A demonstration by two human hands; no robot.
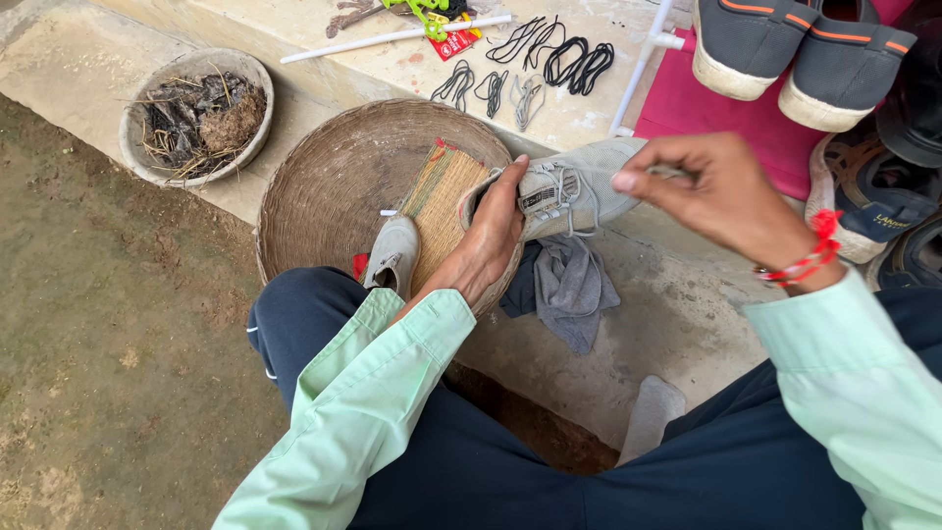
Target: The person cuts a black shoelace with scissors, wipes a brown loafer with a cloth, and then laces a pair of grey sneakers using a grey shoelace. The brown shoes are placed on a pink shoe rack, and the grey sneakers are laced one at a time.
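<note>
In the middle of the frame the left hand grips a grey sneaker around its heel end, fingers wrapped over the side, holding it on its side above the edge of a round woven basket. The right hand, at centre right, is closed in a pinch on a thin pale lace that runs from the sneaker's eyelets up to its fingertips; a red thread band circles that wrist. Inside the basket lies a flat straw fan, and a second grey shoe rests against its lower rim. Just below the held sneaker, a grey cloth lies crumpled on the concrete step. At upper left a shallow bowl holds dry roots and debris. Along the top centre, several dark laces lie in loops on the step, near a white rod. At upper right a pair of dark slip-on shoes with orange trim sits on a pink mat, with more footwear at the right edge.
</note>
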